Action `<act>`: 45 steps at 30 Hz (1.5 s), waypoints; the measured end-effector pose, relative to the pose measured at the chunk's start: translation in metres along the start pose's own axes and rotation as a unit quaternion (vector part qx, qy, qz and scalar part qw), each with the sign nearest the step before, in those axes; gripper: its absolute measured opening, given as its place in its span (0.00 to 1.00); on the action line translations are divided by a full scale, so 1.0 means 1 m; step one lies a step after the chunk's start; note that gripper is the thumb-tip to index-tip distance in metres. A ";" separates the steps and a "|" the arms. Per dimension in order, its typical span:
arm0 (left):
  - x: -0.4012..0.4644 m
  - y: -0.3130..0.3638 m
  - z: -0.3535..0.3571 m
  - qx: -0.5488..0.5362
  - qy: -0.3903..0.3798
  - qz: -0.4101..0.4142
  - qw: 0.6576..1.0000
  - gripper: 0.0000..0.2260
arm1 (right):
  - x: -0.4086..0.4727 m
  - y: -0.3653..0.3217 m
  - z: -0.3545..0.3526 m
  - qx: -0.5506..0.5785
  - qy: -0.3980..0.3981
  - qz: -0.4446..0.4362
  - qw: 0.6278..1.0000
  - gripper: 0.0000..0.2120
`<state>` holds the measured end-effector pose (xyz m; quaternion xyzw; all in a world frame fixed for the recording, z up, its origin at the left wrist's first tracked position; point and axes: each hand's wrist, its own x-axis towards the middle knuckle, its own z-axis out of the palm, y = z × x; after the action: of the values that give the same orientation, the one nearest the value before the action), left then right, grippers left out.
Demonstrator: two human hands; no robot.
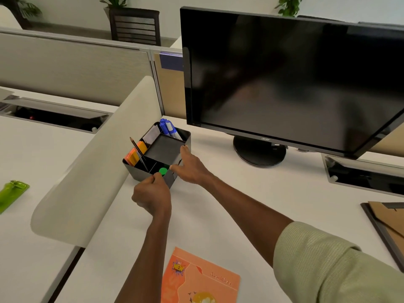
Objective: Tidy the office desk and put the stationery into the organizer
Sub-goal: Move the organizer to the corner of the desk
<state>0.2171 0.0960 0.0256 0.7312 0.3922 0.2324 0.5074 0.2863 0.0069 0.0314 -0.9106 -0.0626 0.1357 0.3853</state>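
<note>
A black desk organizer stands on the white desk left of the monitor. It holds blue markers at the back, orange sticky notes and a pencil on the left. A green-capped marker stands upright in the front compartment. My left hand is pinched at the front rim, fingertips closed on the marker just under its cap. My right hand presses against the organizer's right wall, thumb on the front corner and index finger on the rim.
A black monitor on a round stand fills the right. An orange booklet lies near the front edge. A brown folder lies at the right edge. A beige divider and a green item are to the left.
</note>
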 end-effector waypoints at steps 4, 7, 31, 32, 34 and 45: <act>0.005 0.003 0.006 -0.017 -0.003 -0.040 0.999 0.09 | 0.008 -0.002 -0.002 -0.028 -0.017 -0.002 0.999 0.32; 0.008 0.004 0.009 -0.027 0.007 -0.056 0.998 0.10 | 0.013 -0.003 -0.005 -0.045 -0.028 -0.011 0.999 0.34; 0.029 0.005 0.014 -0.042 0.008 -0.062 0.997 0.10 | 0.032 -0.020 -0.012 -0.108 -0.108 -0.017 0.988 0.45; 0.029 0.006 0.014 -0.041 0.006 -0.061 0.997 0.10 | 0.032 -0.020 -0.012 -0.112 -0.111 -0.017 0.987 0.45; 0.028 0.005 0.013 -0.041 0.006 -0.059 0.997 0.10 | 0.033 -0.018 -0.012 -0.114 -0.117 -0.018 0.986 0.45; -0.001 -0.015 -0.021 -0.019 -0.019 -0.015 1.000 0.15 | -0.005 -0.009 -0.008 0.003 0.009 0.075 0.997 0.37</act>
<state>0.1961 0.1095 0.0197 0.7200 0.3885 0.2183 0.5320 0.2841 0.0069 0.0439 -0.9127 0.0100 0.1558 0.3777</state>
